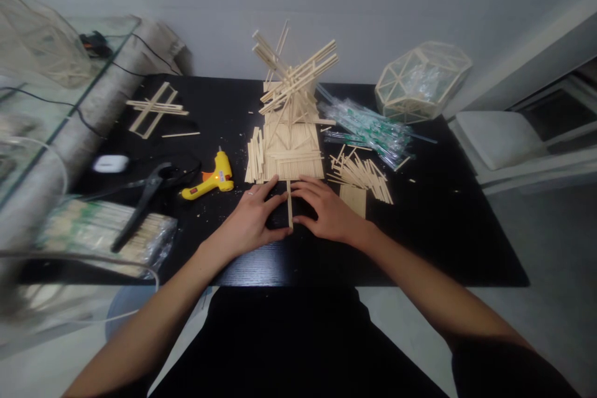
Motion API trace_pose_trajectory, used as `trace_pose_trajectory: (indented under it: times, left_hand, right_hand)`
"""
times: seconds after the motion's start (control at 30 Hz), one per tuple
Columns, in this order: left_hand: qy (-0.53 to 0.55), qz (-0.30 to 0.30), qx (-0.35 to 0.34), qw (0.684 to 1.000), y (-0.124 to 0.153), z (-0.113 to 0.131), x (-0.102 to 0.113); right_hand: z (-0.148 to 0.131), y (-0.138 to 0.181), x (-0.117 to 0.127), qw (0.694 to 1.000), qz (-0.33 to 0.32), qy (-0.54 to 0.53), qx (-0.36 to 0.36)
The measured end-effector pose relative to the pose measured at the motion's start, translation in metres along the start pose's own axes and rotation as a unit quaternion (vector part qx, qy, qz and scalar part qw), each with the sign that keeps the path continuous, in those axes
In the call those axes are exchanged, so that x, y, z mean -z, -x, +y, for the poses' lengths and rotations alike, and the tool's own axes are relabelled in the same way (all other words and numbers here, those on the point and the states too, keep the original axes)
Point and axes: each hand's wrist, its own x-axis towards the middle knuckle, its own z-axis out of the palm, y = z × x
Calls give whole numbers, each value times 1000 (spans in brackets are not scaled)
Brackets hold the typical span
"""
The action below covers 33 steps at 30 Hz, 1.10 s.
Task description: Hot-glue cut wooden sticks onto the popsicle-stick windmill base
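Both my hands rest on the black table (pixel 443 230), either side of a thin wooden stick (pixel 290 205) that lies pointing away from me. My left hand (pixel 254 217) has its fingers laid flat and its fingertips touch the stick from the left. My right hand (pixel 324 208) is laid flat too and touches the stick from the right. Just beyond my fingers stands a windmill-like model of wooden sticks (pixel 291 112) on a flat stick base.
A yellow glue gun (pixel 212 179) and black pliers (pixel 144 199) lie left of my hands. Loose cut sticks (pixel 361 174), plastic-wrapped sticks (pixel 373 127) and a stick polyhedron (pixel 420 81) sit to the right. A stick cross (pixel 153 109) and bagged sticks (pixel 107 230) lie left.
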Motion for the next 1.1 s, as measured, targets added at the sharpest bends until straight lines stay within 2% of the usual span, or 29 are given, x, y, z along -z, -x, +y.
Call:
trace_pose_trajectory:
  times: [1.1]
  left_hand:
    - [14, 5, 3, 1000, 1, -1, -1]
  right_hand:
    - [2, 0, -1, 1000, 1, -6, 1]
